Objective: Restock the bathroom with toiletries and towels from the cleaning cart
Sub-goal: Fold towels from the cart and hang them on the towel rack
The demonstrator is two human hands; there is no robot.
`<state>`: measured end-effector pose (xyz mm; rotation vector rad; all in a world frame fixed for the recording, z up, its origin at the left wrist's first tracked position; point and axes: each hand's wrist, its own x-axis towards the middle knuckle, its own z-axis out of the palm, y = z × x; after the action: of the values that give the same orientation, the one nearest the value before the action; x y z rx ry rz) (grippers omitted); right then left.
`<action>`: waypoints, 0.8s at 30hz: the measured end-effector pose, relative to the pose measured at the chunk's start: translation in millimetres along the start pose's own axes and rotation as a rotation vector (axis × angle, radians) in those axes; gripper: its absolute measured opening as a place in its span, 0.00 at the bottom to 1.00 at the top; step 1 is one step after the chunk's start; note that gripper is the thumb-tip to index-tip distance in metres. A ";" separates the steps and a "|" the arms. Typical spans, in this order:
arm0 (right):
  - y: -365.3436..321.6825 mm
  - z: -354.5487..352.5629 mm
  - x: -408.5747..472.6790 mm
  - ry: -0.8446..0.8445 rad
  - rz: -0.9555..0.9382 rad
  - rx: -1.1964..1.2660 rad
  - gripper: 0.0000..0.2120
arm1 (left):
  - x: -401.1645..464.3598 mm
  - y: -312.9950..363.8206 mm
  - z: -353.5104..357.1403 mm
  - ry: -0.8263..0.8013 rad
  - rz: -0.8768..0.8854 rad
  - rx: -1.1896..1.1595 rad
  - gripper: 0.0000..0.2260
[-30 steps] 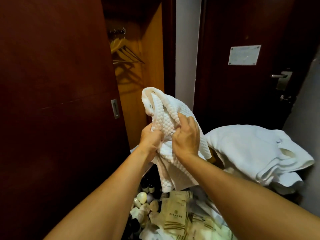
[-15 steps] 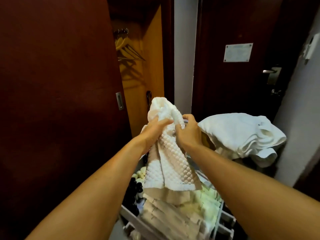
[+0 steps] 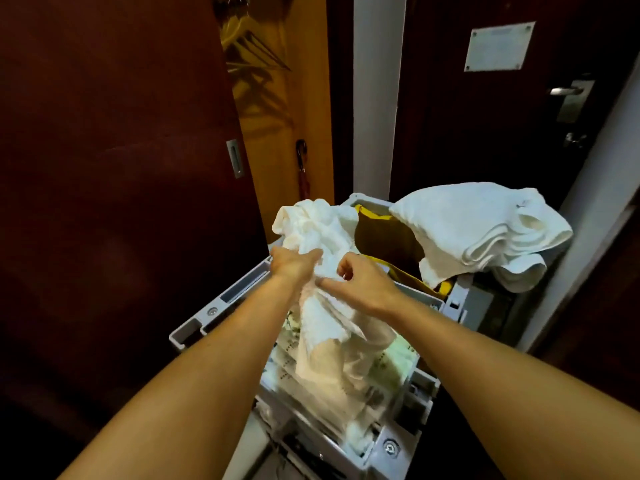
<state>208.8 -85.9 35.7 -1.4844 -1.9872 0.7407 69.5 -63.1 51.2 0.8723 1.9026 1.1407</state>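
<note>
A white textured towel (image 3: 318, 323) hangs bunched over the grey cleaning cart (image 3: 221, 303). My left hand (image 3: 294, 265) grips its upper part, with a fold of cloth rising above my fist. My right hand (image 3: 360, 278) pinches the towel just beside the left one, fingers curled into the fabric. The towel's lower end drapes onto packets of toiletries (image 3: 391, 372) in the cart's top tray. The image is motion-blurred.
A pile of white towels (image 3: 485, 230) lies on the cart's far right, over a brown and yellow bag (image 3: 388, 237). A dark sliding closet door (image 3: 121, 168) stands left, an umbrella (image 3: 303, 171) inside the closet. The room door (image 3: 485, 116) is behind.
Both hands have moved lower with the towel, down toward the cart. The view has tilted down, so more of the cart's grey frame shows.
</note>
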 end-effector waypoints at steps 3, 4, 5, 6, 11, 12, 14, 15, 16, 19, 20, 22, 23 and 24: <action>3.4 4.3 -10.4 -0.134 0.015 -0.068 0.32 | -5.7 -1.2 1.9 0.007 -0.069 -0.099 0.27; 4.1 7.5 -11.0 -0.139 0.048 -0.051 0.35 | -10.2 -0.7 2.1 -0.030 -0.097 -0.150 0.24; 4.4 9.3 -9.7 -0.113 0.085 -0.029 0.35 | -14.1 0.6 1.7 -0.097 -0.123 -0.223 0.21; 4.7 9.5 -8.5 -0.076 0.121 0.005 0.32 | -18.2 -0.2 0.9 -0.169 -0.135 -0.289 0.20; 4.9 -6.5 -4.3 0.081 0.308 0.290 0.23 | -42.6 -12.0 -16.3 -0.562 0.091 -0.113 0.17; 4.1 -8.2 -5.5 0.097 0.327 0.338 0.23 | -48.9 -15.8 -20.5 -0.612 0.156 0.002 0.23; 2.2 -10.1 -9.5 0.121 0.364 0.379 0.21 | -57.0 -24.1 -28.8 -0.677 0.257 0.210 0.38; 1.6 -10.3 -11.2 0.128 0.382 0.396 0.20 | -58.4 -27.1 -32.3 -0.736 0.274 0.245 0.43; 1.0 -10.4 -13.8 0.133 0.400 0.420 0.20 | -59.8 -29.7 -35.6 -0.807 0.295 0.276 0.46; -0.6 -10.9 -19.0 0.132 0.442 0.501 0.19 | -66.2 -29.5 -39.4 -0.754 0.423 0.464 0.48; -2.1 -10.9 -20.6 0.131 0.449 0.535 0.19 | -67.4 -28.7 -38.8 -0.672 0.459 0.430 0.46; -5.9 -10.5 -22.0 0.125 0.454 0.630 0.20 | -67.1 -27.0 -38.9 -0.530 0.448 0.229 0.41; -7.9 -10.9 -22.6 0.115 0.452 0.669 0.19 | -65.6 -27.5 -40.2 -0.491 0.439 0.166 0.38; -9.0 -11.6 -23.3 0.102 0.450 0.679 0.17 | -65.1 -28.6 -42.8 -0.461 0.454 0.158 0.33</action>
<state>216.7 -109.4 47.9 -1.4888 -1.1389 1.3310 60.2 -145.5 55.4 1.5636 1.4618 0.9348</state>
